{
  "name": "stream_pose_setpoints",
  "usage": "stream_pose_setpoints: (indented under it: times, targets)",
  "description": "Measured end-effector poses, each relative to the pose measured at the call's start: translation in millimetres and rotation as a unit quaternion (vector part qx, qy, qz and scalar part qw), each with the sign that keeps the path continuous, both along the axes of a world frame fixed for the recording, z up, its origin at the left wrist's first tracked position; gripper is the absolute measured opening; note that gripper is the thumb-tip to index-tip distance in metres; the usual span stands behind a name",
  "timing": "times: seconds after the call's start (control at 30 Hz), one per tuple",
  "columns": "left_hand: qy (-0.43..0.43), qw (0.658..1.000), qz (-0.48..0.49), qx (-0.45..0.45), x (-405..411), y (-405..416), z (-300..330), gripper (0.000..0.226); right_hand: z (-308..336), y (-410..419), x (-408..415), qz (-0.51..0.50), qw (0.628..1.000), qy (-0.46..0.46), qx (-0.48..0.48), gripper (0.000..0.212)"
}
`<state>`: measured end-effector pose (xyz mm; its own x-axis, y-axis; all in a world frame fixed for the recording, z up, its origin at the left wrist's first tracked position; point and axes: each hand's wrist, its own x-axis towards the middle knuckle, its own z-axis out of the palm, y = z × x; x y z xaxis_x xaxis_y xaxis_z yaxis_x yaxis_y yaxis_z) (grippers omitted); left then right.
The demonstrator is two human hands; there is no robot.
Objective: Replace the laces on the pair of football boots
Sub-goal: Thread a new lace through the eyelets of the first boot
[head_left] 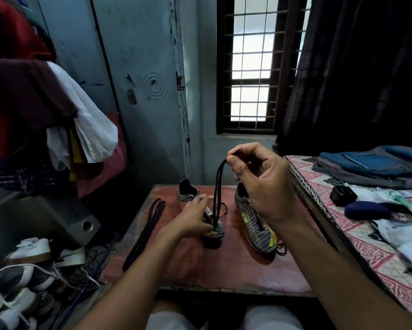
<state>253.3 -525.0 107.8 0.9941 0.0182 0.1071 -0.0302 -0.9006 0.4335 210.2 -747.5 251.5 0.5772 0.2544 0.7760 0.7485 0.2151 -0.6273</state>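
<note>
Nearest are the person's knees (224,317) at the table's near edge. The left hand (195,216) grips the toe of the left boot (201,211), steadying it, while the right hand (259,179) pinches the two ends of a black lace (216,186) drawn up from the lowest eyelets. Evening both ends before crossing looks wise. The right boot (252,225) stands just beside, and a spare lace (144,232) lies left on the red table (224,270). Right is a patterned bed (343,225); far off, a barred window (251,67).
</note>
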Motion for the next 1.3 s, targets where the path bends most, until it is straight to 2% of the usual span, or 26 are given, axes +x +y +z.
stream_pose_setpoints:
  times: [0.1,0.17,0.23,0.3,0.4,0.47,0.53,0.6,0.7,0.8,0.97,1.1,1.2,1.3]
  targets:
    - [-0.063,0.982,-0.140,-0.110,-44,-26,54,0.082,-3,-13,7,-0.014,0.999,0.001,-0.034,0.014]
    - [-0.031,0.952,-0.206,-0.222,-75,-41,81,0.061,-9,-23,11,-0.020,0.998,0.011,-0.055,0.016]
    - [0.006,0.910,-0.230,-0.345,-94,-49,94,0.047,-20,-33,13,-0.029,0.997,0.030,-0.071,0.016]
    - [-0.016,0.896,-0.205,-0.392,-99,-51,92,0.036,-36,-42,13,-0.027,0.995,0.064,-0.077,0.015]
    - [-0.092,0.923,-0.147,-0.344,-95,-63,79,0.021,-59,-47,10,-0.019,0.991,0.105,-0.083,0.019]
    - [-0.129,0.932,-0.136,-0.309,-93,-77,72,0.023,-73,-48,7,-0.017,0.989,0.117,-0.090,0.018]
    - [-0.110,0.913,-0.147,-0.366,-94,-91,64,0.027,-81,-50,4,-0.014,0.988,0.131,-0.086,0.018]
    - [-0.125,0.907,-0.131,-0.381,-93,-97,57,0.022,-85,-53,3,-0.007,0.986,0.148,-0.080,0.018]
    - [-0.195,0.921,-0.087,-0.325,-91,-100,49,0.017,-90,-57,2,0.006,0.983,0.168,-0.080,0.017]
    - [-0.229,0.928,-0.063,-0.287,-93,-107,46,0.017,-97,-62,1,0.008,0.980,0.189,-0.069,0.017]
    - [-0.319,0.934,-0.056,-0.152,-100,-115,44,0.019,-107,-69,-2,0.002,0.979,0.198,-0.051,0.030]
    - [-0.295,0.941,-0.080,-0.146,-105,-117,48,0.019,-112,-78,1,0.016,0.977,0.206,-0.048,0.027]
    - [-0.286,0.948,-0.109,-0.091,-108,-118,58,0.018,-110,-86,0,0.044,0.974,0.213,-0.069,0.017]
    - [-0.256,0.954,-0.142,-0.058,-107,-118,72,0.017,-104,-91,1,0.064,0.969,0.223,-0.081,0.018]
